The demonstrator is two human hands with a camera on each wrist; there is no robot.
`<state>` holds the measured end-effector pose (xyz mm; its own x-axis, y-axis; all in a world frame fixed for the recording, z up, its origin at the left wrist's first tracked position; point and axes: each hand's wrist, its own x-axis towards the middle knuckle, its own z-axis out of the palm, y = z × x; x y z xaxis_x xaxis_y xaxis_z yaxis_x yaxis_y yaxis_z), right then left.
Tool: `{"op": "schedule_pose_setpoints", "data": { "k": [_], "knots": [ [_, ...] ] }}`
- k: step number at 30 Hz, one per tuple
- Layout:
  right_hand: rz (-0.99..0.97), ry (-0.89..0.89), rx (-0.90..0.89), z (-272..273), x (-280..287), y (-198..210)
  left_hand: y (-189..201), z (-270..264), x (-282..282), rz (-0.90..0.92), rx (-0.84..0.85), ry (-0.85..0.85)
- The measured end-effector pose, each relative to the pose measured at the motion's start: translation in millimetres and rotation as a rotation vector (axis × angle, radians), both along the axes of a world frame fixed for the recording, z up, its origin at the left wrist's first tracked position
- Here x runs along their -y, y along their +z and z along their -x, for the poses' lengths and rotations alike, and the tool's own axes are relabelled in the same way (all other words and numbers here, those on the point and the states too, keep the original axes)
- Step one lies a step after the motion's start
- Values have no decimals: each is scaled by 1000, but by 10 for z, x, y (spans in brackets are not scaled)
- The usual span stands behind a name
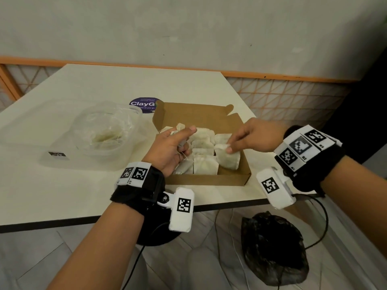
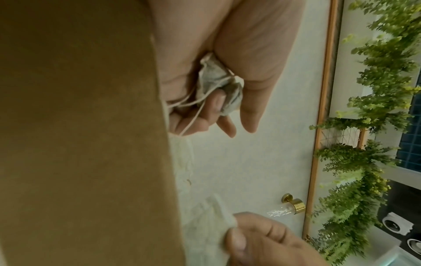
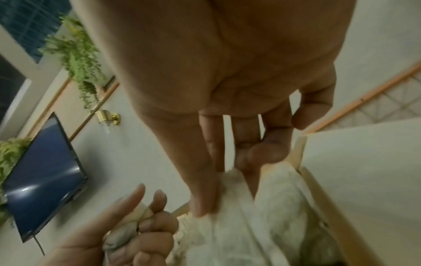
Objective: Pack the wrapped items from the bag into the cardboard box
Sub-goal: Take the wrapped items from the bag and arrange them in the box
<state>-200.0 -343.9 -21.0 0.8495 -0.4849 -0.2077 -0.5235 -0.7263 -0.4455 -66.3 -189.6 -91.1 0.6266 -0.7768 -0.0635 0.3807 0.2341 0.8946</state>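
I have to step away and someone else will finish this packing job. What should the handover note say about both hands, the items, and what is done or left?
Left hand: grips a bunch of wrapped pouches with loose strings, held over the cardboard box.
Right hand: pinches one pouch at the box's right side, setting it down.
Box: open on the table, with pouches already laid in rows.
Clear plastic bag: left of the box, a few pouches visible inside.
Done: much of the box is filled.
Left: place the pouches in hand, then empty the bag into the box.
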Motion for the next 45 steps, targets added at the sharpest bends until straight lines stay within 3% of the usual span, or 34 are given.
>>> {"op": "schedule_pose_setpoints", "data": {
  "k": [6, 16, 20, 30, 34, 36, 41, 45],
  "knots": [
    [68, -1, -28, -196, 201, -230, 22, 16, -9, -5, -23, 18],
    [112, -114, 267, -165, 293, -235, 15, -9, -3, 10, -66, -33],
    [-116, -113, 543, -62, -34, -170, 26, -21, -14, 8, -71, -97],
    [-518, -234, 790, -306, -808, -613, 105, 28, -60, -32, -75, -252],
    [-572, -304, 890, -317, -727, -676, 68, 64, -37, -124, 76, -194],
    [-688, -383, 960, -302, -659, -670, 24, 60, -16, -130, 94, -127],
    [-946, -476, 1020, -282, -616, -640, 17, 58, -29, -133, 117, -98],
    [-881, -355, 952, -263, -628, -625, -2, 50, -33, -113, 161, -93]
  ]
}}
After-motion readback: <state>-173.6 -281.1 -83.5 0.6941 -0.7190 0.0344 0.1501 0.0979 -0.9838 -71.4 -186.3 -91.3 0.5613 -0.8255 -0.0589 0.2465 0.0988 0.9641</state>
